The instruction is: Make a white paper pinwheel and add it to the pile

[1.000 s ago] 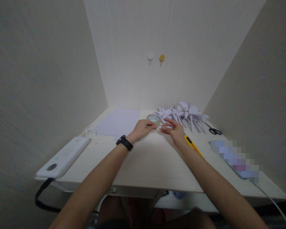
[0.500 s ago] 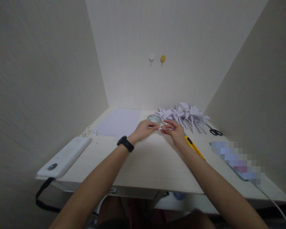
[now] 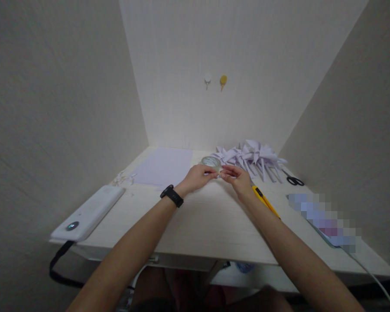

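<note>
Over the middle of the desk, my left hand and my right hand meet fingertip to fingertip. Both are closed in a pinch on a small white piece, mostly covered by the fingers; it looks like paper, but its shape is unclear. Just behind the fingers lies a roll of clear tape. White paper pinwheels with paper sticks are heaped behind my right hand. A yellow utility knife rests beside my right forearm.
White paper sheets lie at the back left, with paper scraps beside them. A white power bank with a black strap sits front left. Black scissors and a blurred-out device with a cable are on the right.
My fingertips have drawn slightly closer together, and less of the white piece shows between them. The view has shifted very slightly; the desk items stay put.
</note>
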Available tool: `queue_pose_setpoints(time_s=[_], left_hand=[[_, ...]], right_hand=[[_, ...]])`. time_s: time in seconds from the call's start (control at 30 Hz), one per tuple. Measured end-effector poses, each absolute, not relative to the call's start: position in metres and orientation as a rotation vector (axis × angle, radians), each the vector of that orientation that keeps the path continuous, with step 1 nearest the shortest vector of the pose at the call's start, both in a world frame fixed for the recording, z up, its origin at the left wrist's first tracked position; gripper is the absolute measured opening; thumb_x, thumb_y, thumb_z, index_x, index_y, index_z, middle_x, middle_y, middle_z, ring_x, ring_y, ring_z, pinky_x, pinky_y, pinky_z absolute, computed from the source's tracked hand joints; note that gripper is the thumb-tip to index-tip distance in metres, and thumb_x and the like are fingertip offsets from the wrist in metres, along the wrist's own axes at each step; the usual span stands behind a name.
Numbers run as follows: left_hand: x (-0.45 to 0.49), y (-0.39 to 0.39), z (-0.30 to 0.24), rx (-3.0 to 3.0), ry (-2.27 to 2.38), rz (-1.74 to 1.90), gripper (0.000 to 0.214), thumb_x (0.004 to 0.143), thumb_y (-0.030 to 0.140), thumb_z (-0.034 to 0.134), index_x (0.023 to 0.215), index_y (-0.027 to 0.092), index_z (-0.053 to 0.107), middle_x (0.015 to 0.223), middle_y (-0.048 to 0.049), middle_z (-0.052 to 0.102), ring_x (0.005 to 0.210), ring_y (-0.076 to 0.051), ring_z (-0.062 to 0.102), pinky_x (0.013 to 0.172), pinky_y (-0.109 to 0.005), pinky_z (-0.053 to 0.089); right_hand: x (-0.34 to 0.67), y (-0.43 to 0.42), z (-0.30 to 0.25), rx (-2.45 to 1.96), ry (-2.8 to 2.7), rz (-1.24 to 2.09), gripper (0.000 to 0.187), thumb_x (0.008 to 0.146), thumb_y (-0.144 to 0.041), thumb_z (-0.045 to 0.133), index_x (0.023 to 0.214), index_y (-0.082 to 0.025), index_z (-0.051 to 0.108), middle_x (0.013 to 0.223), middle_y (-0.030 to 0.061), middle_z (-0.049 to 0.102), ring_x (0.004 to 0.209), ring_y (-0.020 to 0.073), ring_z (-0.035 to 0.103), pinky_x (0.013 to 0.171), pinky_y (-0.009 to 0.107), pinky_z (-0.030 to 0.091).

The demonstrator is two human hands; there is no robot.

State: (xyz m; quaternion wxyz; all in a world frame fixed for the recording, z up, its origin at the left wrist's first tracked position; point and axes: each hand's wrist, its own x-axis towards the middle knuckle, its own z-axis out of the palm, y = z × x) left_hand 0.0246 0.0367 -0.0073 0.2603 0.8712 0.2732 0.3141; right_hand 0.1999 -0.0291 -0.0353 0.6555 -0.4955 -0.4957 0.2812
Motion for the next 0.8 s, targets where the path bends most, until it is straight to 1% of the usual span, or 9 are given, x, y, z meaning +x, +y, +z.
queue_pose_setpoints(time_s=[0.13,0.2,0.3,0.43,0.5,0.67,0.8], left_hand=[[0.0255,0.0383,-0.0095,2.351,0.732,0.858,0.02,0.087,0.032,0.064,0.089,0.019,0.079,0.092,-0.0046,0.077,0.088,-0.018,0.068,0.079,-0.025,0.047],[0.0262,0.0389,-0.01,2.32,0.734,0.87,0.018,0.085,0.031,0.065,0.089,0.02,0.079,0.092,-0.0042,0.078,0.088,-0.017,0.069,0.08,-0.025,0.047],[0.0266,0.0384,-0.0085,2.255,0.734,0.863,0.016,0.083,0.029,0.067,0.085,0.019,0.079,0.087,-0.004,0.078,0.084,-0.016,0.068,0.077,-0.025,0.048],[0.0256,0.037,-0.0053,2.121,0.736,0.789,0.018,0.083,0.027,0.066,0.083,0.014,0.079,0.08,-0.0063,0.076,0.065,-0.013,0.063,0.062,-0.023,0.046],[0.0253,0.0372,-0.0053,2.065,0.737,0.767,0.019,0.083,0.027,0.066,0.084,0.013,0.079,0.079,-0.0073,0.076,0.06,-0.011,0.061,0.058,-0.022,0.044],[0.0265,0.0399,-0.0083,2.045,0.724,0.793,0.015,0.08,0.023,0.068,0.081,0.012,0.078,0.081,-0.0082,0.077,0.071,-0.015,0.067,0.067,-0.023,0.048],[0.0251,0.0412,-0.0085,2.125,0.733,0.77,0.017,0.083,0.024,0.066,0.081,0.012,0.078,0.08,-0.0075,0.076,0.072,-0.016,0.067,0.066,-0.023,0.047]], right_hand=[[0.1995,-0.0292,-0.0357,-1.115,-1.121,0.686,0.039,0.055,-0.034,0.083,0.09,-0.019,0.075,0.07,0.003,0.072,0.066,0.0185,0.065,0.069,0.036,0.053],[0.1991,-0.0291,-0.0365,-1.105,-1.121,0.695,0.037,0.055,-0.033,0.082,0.089,-0.019,0.076,0.068,0.0022,0.072,0.063,0.0175,0.063,0.066,0.035,0.053],[0.1986,-0.0286,-0.0376,-1.09,-1.11,0.675,0.036,0.055,-0.033,0.082,0.087,-0.02,0.075,0.066,0.0012,0.071,0.063,0.0173,0.063,0.07,0.035,0.053],[0.1976,-0.0284,-0.0381,-1.075,-1.115,0.656,0.037,0.054,-0.034,0.083,0.088,-0.021,0.075,0.067,0.0003,0.072,0.065,0.0175,0.064,0.074,0.037,0.053],[0.1968,-0.0289,-0.0384,-1.057,-1.12,0.661,0.036,0.055,-0.033,0.083,0.088,-0.022,0.075,0.067,0.0,0.072,0.066,0.0175,0.064,0.075,0.037,0.052],[0.1949,-0.0294,-0.0405,-1.033,-1.089,0.729,0.035,0.054,-0.03,0.083,0.088,-0.022,0.075,0.067,-0.0002,0.07,0.066,0.017,0.063,0.074,0.035,0.051],[0.197,-0.0285,-0.0392,-1.063,-1.044,0.718,0.033,0.054,-0.036,0.084,0.082,-0.021,0.075,0.076,0.003,0.073,0.073,0.0193,0.065,0.077,0.037,0.051]])
